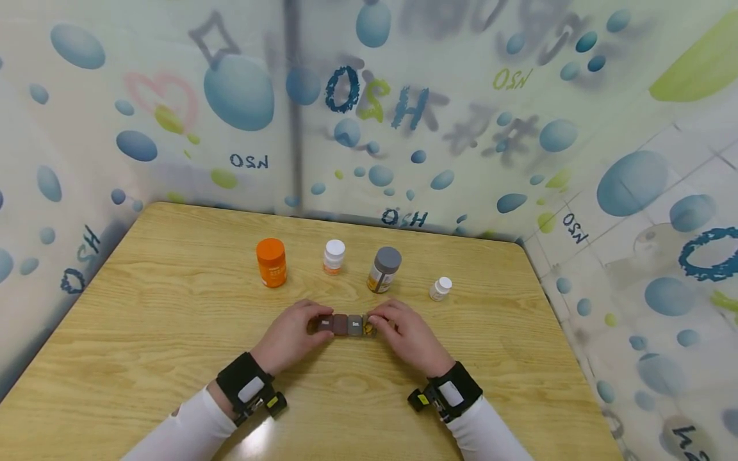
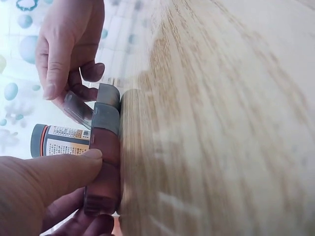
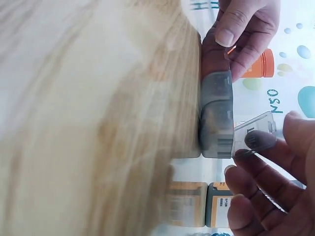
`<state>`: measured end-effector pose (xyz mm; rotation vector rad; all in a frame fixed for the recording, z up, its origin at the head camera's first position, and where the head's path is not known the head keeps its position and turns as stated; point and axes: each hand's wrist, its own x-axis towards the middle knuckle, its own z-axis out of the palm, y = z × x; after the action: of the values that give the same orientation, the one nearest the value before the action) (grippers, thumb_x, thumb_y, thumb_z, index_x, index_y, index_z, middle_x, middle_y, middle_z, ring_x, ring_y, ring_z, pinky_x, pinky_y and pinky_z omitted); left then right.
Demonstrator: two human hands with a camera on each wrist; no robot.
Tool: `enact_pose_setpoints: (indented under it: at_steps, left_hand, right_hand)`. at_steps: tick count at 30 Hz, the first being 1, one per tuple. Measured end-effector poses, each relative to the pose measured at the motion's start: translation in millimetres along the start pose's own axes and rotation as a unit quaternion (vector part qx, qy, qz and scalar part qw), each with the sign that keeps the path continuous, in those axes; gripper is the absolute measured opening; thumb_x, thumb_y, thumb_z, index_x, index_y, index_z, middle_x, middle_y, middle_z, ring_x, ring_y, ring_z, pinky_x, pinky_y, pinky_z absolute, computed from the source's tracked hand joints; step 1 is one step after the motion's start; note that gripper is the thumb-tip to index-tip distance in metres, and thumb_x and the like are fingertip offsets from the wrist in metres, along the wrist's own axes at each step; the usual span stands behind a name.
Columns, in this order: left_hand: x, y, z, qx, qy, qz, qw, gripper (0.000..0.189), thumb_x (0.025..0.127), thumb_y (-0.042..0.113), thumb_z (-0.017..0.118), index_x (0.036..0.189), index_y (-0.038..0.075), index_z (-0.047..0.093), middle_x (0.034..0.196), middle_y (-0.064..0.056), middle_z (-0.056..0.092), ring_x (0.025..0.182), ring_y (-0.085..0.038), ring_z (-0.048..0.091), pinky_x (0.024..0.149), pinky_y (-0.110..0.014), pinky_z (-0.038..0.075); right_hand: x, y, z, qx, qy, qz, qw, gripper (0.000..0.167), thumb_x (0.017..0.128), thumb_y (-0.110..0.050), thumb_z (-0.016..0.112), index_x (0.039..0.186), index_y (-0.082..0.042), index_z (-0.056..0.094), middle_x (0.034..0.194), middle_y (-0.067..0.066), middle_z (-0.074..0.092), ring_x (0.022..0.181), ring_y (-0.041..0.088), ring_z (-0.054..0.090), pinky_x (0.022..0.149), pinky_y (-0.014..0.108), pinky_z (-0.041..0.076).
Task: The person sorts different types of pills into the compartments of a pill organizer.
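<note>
A small pill organizer (image 1: 340,324) with several compartments in a row, brownish-red to grey, lies on the wooden table. My left hand (image 1: 291,336) grips its left end, the thumb on the near side and fingers behind. At the right end, one clear lid (image 3: 255,132) stands raised, and yellowish contents show in that compartment in the head view. My right hand (image 1: 410,336) is at this lid; its loosely bent fingers touch the lid from behind, while the thumb appears apart from it. In the left wrist view the raised lid (image 2: 78,109) tilts away from the row.
Behind the organizer stand an orange jar (image 1: 271,262), a white bottle with an orange label (image 1: 334,257), a grey-capped bottle (image 1: 384,269) and a small white bottle (image 1: 441,289). A patterned curtain (image 1: 357,160) borders the far table edge.
</note>
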<state>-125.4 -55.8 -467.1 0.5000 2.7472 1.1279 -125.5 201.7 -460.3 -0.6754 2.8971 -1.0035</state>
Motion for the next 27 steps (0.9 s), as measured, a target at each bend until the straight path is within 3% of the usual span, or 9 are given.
enact_pose_setpoints:
  at_steps: [14,23,27]
  left_hand:
    - [1.7,-2.1,0.7,0.000,-0.005,-0.004,1.0000,0.042,0.077,0.034,0.073,0.116,0.023,0.062,0.103,0.010,0.056,0.089,-0.005,0.052,0.080,-0.029,0.044]
    - [2.5,-2.9,1.3,0.006,-0.003,0.003,1.0000,0.042,0.076,0.034,0.073,0.115,0.022,0.063,0.103,0.009,0.057,0.088,-0.006,0.052,0.079,-0.029,0.044]
    - [1.7,-3.1,1.7,0.004,-0.005,-0.001,1.0000,0.042,0.076,0.034,0.073,0.116,0.023,0.062,0.105,0.008,0.056,0.089,-0.006,0.051,0.080,-0.030,0.045]
  right_hand:
    - [-0.2,0.9,4.6,-0.024,-0.015,0.016,0.9995,0.019,0.085,-0.032,0.064,0.104,-0.030,0.063,0.102,-0.016,0.054,0.085,0.003,0.050,0.065,0.024,0.044]
    - [0.6,0.0,3.2,-0.032,-0.031,0.020,0.9988,0.020,0.084,-0.032,0.065,0.104,-0.029,0.063,0.102,-0.015,0.055,0.089,0.005,0.050,0.075,0.028,0.046]
    - [1.4,-4.2,2.8,-0.069,-0.028,0.017,0.9971,0.023,0.083,-0.030,0.066,0.106,-0.027,0.063,0.103,-0.014,0.057,0.093,0.003,0.050,0.079,0.028,0.045]
